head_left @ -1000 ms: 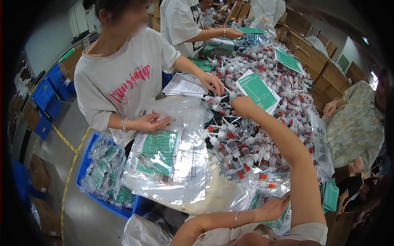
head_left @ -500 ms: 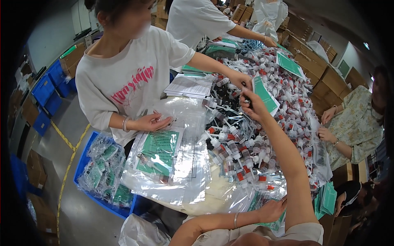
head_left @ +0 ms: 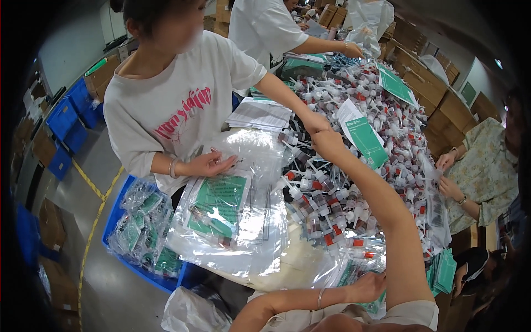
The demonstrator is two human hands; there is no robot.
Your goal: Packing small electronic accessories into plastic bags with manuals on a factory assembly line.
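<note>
My right hand (head_left: 328,145) reaches forward over the pile with its fingers curled, meeting the hand of the co-worker (head_left: 315,124) across the table. Whatever lies between the two hands is hidden. My left hand (head_left: 367,287) rests low over clear bags with green cards (head_left: 354,271); its fingers look curled, partly behind my right arm, and what they hold is hidden. Small clear bottles with white nozzles and red bands (head_left: 332,207) heap up beneath my right arm. A green-and-white card (head_left: 365,141) lies on the heap just right of my right hand.
Clear plastic bags (head_left: 260,221) cover the table's left side, with a bagged green card (head_left: 218,202) and white sheets (head_left: 259,114). A blue bin (head_left: 113,221) holds filled bags. Another person's hand (head_left: 451,188) is at the right edge, and green cards (head_left: 442,271) stand nearby.
My right hand has moved slightly left and turned to meet the co-worker's hand; the small black thing seen in my fingers is now hidden. The green-and-white card now lies on the heap.
</note>
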